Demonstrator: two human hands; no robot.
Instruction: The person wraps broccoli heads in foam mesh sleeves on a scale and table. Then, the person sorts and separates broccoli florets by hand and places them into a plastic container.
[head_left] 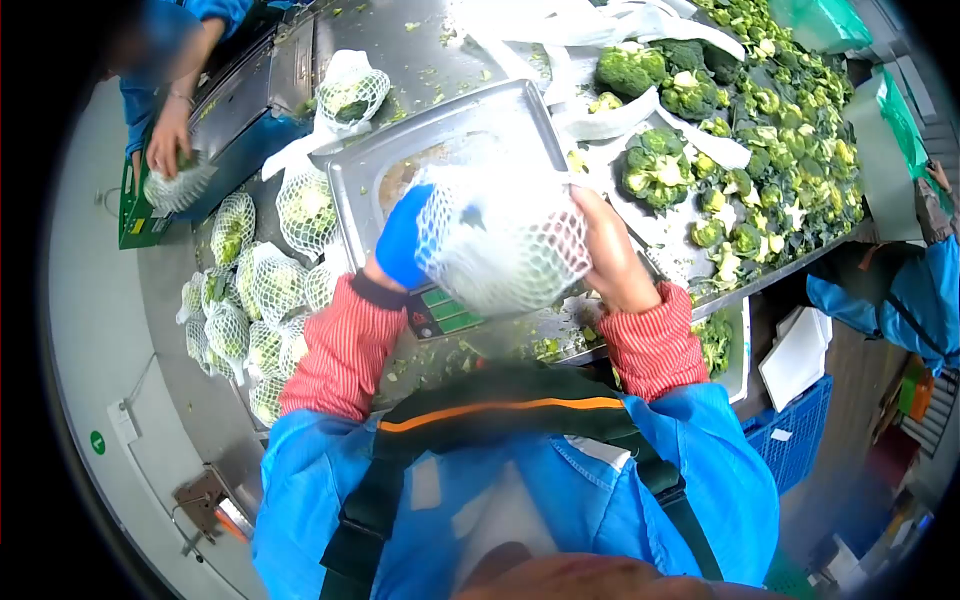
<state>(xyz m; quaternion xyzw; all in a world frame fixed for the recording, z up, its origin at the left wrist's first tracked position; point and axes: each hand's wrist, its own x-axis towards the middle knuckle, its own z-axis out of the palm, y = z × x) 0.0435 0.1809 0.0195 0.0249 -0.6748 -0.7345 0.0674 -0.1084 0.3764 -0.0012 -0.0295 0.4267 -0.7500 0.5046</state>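
Both my hands hold a large head wrapped in white foam netting, above a steel tray on the worktable. My left hand, in a blue glove, grips its left side. Bare, my right hand has its fingers on the right side of the netting. The wrapped head is blurred, so what is inside cannot be made out clearly. Beneath it, part of a scale's green panel shows.
Netted heads lie at the left. Loose broccoli and florets cover the right, near white netting strips. A co-worker's hand holds a netted head over a green crate. Another person stands at right.
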